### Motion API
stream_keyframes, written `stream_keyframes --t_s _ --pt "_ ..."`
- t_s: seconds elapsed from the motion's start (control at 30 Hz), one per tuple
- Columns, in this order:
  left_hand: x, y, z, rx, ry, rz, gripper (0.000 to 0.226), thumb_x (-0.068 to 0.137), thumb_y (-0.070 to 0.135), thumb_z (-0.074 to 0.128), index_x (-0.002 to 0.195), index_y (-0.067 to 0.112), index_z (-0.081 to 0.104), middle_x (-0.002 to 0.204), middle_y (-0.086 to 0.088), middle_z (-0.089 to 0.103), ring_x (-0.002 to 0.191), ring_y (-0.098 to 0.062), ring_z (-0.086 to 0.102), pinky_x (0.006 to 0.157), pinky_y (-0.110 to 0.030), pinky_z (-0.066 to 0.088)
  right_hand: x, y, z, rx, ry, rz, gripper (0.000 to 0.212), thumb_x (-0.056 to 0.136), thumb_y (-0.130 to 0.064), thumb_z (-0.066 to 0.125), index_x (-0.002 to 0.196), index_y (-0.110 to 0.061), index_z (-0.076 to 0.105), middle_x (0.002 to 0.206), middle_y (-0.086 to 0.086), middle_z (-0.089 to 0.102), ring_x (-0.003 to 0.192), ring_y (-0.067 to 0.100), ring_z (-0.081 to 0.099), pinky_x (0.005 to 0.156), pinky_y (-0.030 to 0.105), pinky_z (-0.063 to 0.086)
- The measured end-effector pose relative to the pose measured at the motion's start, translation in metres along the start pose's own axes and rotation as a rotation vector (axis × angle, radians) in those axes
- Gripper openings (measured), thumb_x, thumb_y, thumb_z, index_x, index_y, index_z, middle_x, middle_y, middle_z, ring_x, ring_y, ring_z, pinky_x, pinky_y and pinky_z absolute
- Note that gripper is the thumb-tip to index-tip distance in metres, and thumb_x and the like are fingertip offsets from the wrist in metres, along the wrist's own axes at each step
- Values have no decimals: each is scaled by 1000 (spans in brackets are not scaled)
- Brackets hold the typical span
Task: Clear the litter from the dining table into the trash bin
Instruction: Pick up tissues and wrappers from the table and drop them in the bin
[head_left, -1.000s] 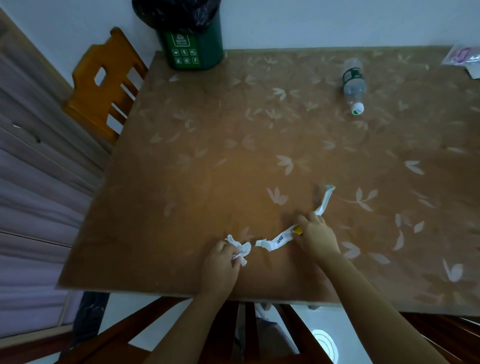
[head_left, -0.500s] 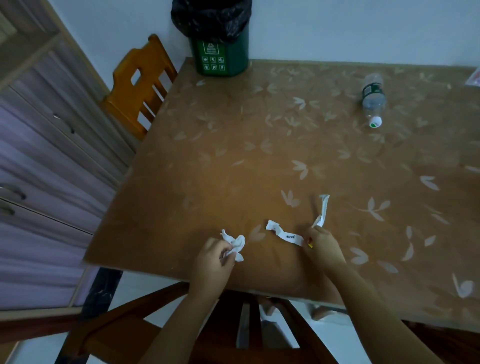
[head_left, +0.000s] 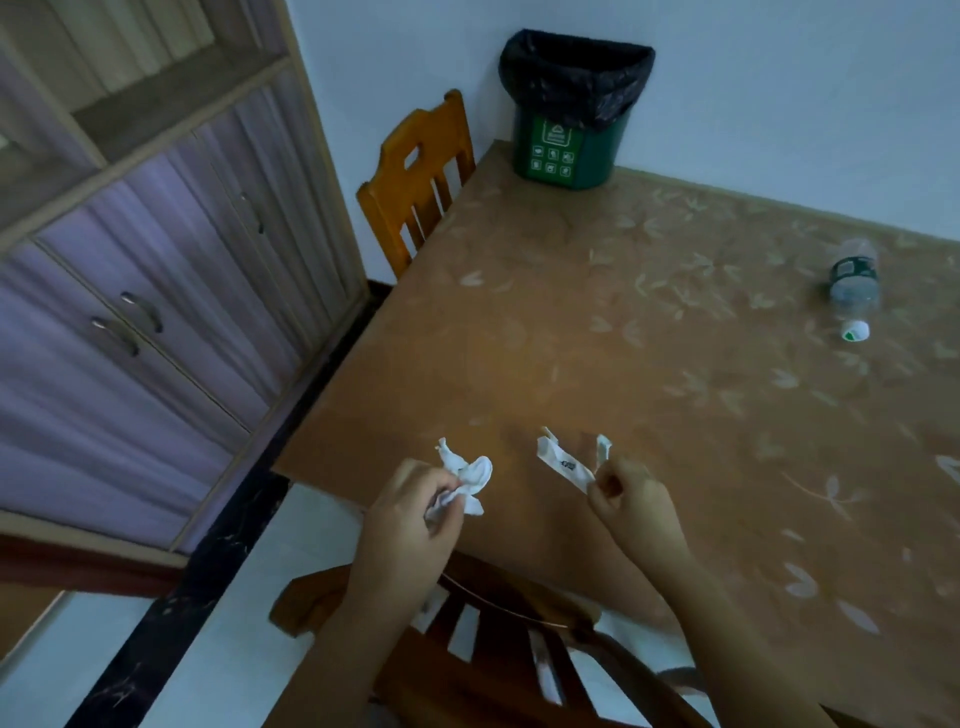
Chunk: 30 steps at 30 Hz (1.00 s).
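At about 7 o'clock in the view, over the near corner of the bench (head_left: 649, 364), the person's left hand (head_left: 415, 512) is curled closed around a crumpled white tissue (head_left: 465, 475), a lumpy wad with no clear long axis whose twisted ends stick out of the fist toward 12 o'clock. Just to its right, near 6 o'clock, the right hand (head_left: 631, 501) pinches a white paper wrapper (head_left: 566, 462) between thumb and fingers: a flat, creased strip bearing dark print, its long axis running from the fingertips up toward 10 o'clock, with a shorter end folded up toward 12 o'clock beside the thumb. At 12 o'clock, on the far corner of the bench, the green trash bin (head_left: 569, 150) stands upright with a black liner. At 2 o'clock a clear plastic bottle (head_left: 852, 288) lies on its side, its white cap pointing toward 6 o'clock.
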<state>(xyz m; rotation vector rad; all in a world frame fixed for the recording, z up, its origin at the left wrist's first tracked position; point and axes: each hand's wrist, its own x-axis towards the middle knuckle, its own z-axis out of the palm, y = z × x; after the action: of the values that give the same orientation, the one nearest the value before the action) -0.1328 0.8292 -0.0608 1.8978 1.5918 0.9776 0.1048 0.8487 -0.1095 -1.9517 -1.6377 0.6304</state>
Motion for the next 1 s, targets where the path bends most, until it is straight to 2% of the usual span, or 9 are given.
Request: stream_keyframes --t_s 0.13,0.23,0.33,0.4,0.53,0.6,0.7,0.87,1.0 --pt "-9 -33 -67 118 96 20 5 78 18 59 82 16 58 85 8 50 70 -5 53 52 -11 40 1 -67 32 -28 -26 -131 12 77 -7 63 69 -4 54 69 5 54 63 19 51 53 24 37" --pt "-20 -71 -122 188 198 -38 9 77 22 55 78 13 56 82 7 49 67 -5 45 58 -7 30 -5 -125 63 -41 -48 -225 16 77 -6 65 67 -6 52 68 3 52 62 19 49 51 21 35" --pt "-31 -114 -171 172 253 -73 16 77 30 45 77 16 52 81 8 47 70 -3 43 54 -9 33 -11 -188 102 -20 -38 -260 22 75 -4 65 64 -12 48 68 4 50 60 21 47 49 26 32" --pt "-36 -141 -199 163 266 -78 15 77 29 45 78 16 53 81 6 49 71 -4 45 60 -14 38 -15 -232 130 -18 -39 -302 24 74 -5 66 64 -13 46 69 3 48 62 23 47 52 30 33" --pt "-36 -180 -247 177 263 -85 18 79 29 45 75 13 54 77 7 48 69 -5 44 63 -12 35 -22 -300 176 -29 -56 -414 23 73 -8 68 65 -12 47 72 0 45 61 20 43 47 26 30" --pt "-35 -196 -261 178 263 -91 20 79 30 45 75 13 55 76 8 46 67 -7 44 61 -12 35 -23 -315 191 -42 -52 -434 21 72 -6 70 66 -10 50 69 0 46 58 19 43 44 20 27" --pt "-31 -216 -274 155 268 -103 20 79 30 46 76 13 55 75 7 48 64 -6 44 60 -9 35 -18 -319 206 -80 -59 -398 16 72 -5 70 68 -6 54 70 3 50 59 20 46 44 22 31" --pt "-2 -245 -278 128 207 -127 20 79 31 46 79 13 55 76 2 52 62 -12 52 58 -20 42 10 -320 222 -100 -46 -346 13 74 -1 67 69 -5 55 71 2 48 55 15 42 44 14 29" --pt "51 -264 -284 189 110 -80 20 80 33 45 78 15 53 74 7 48 60 -8 46 51 -13 36 53 -331 242 -37 16 -291 15 73 1 67 69 -5 54 70 2 48 59 17 43 49 12 34"
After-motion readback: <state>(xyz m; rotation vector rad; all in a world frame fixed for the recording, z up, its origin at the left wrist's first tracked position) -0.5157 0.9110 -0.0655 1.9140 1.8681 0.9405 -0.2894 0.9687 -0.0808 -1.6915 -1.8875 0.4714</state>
